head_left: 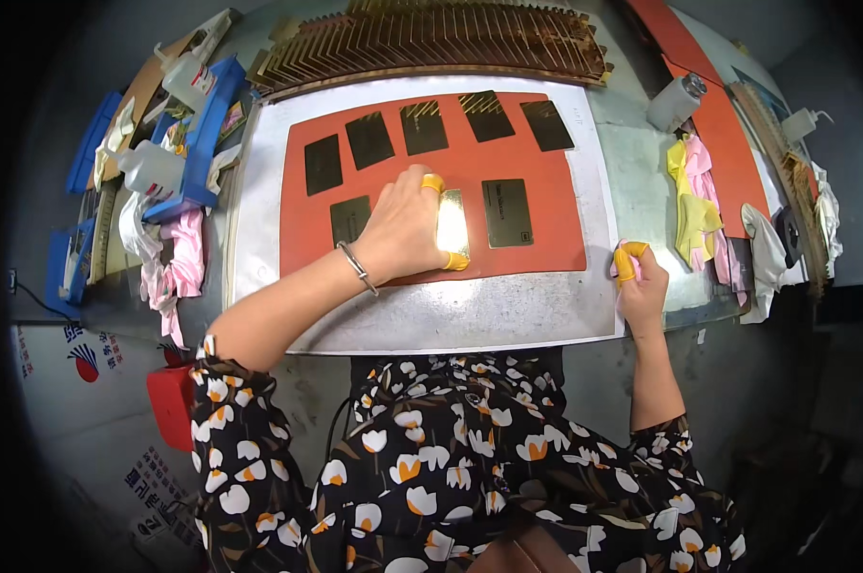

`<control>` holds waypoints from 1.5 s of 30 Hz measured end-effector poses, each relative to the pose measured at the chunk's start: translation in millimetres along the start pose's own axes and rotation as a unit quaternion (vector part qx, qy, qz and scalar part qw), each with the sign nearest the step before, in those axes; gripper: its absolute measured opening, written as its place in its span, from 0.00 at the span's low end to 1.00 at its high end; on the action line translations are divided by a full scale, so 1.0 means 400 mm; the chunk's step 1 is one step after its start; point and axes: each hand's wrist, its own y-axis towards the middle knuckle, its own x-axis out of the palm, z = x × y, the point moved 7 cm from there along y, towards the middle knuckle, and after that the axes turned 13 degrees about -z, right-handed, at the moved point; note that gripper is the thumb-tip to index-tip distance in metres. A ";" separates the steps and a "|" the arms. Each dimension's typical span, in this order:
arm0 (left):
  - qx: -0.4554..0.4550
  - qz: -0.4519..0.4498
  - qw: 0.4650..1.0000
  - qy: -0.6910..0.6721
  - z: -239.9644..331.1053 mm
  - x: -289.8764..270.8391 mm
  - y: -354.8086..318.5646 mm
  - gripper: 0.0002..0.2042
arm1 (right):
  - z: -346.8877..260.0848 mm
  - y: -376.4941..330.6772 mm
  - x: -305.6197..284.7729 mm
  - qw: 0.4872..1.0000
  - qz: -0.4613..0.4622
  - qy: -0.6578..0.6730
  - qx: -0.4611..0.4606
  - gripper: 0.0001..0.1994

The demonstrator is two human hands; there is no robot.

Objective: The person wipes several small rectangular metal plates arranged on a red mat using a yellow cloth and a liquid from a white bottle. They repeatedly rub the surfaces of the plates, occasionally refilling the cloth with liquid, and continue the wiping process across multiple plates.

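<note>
Head view. Left hand (405,229): palm down on orange mat (298,229), fingers in yellow finger cots pinched on edges of shiny gold plate (452,227); plate partly hidden by hand, glare washes out its face. Right hand (640,282): at edge of metal surface (470,320), fingers curled shut on pink cloth (619,277), mostly hidden in fist. Dark plates (427,129) in rows on mat. Stacked brass racks (431,43) behind, far edge cut off. Bottles (155,167) at left, blurred.
</note>
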 end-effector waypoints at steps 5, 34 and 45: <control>0.103 -0.049 0.977 0.181 0.087 -0.008 -0.013 0.35 | 0.005 0.003 0.002 0.998 0.002 0.060 -0.004 0.03; -0.058 0.011 0.998 0.013 -0.206 -0.039 -0.151 0.39 | 0.023 -0.009 -0.001 0.992 0.020 0.119 0.033 0.04; -0.003 0.108 0.993 0.050 -0.200 -0.020 -0.191 0.41 | -0.132 0.100 0.143 0.867 -0.188 0.453 0.086 0.08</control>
